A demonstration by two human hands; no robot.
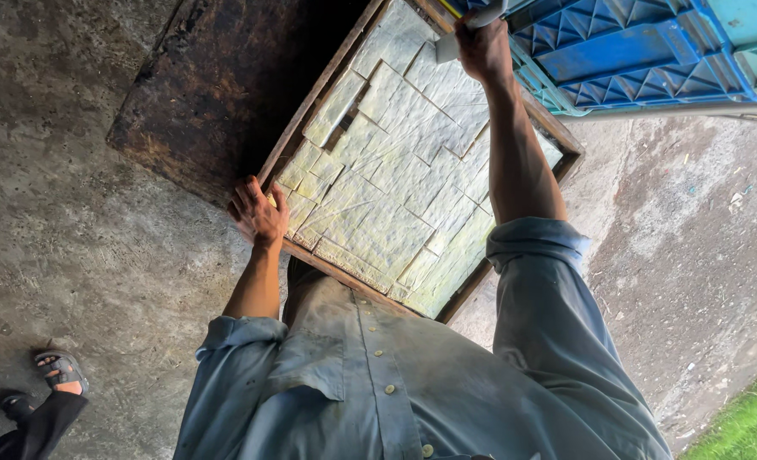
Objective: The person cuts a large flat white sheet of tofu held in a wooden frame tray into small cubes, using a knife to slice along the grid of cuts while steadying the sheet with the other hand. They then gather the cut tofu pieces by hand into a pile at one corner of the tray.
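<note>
Wooden tray [310,111] of pale cut blocks [395,170], scored into rectangles over the whole slab. Left hand [258,213] clamped on near-left rim of tray, fingers curled over the wood. Right hand [483,47] at far edge of tray, closed round a flat pale blade [447,47]; grip tight as far as visible. Cutting looks mostly done: grid covers the slab, a gap near far-left corner. Blocks not yet lifted out. Blue crates [642,51] just beyond tray. Another person's sandalled foot [62,372] well off tray's near-left.
</note>
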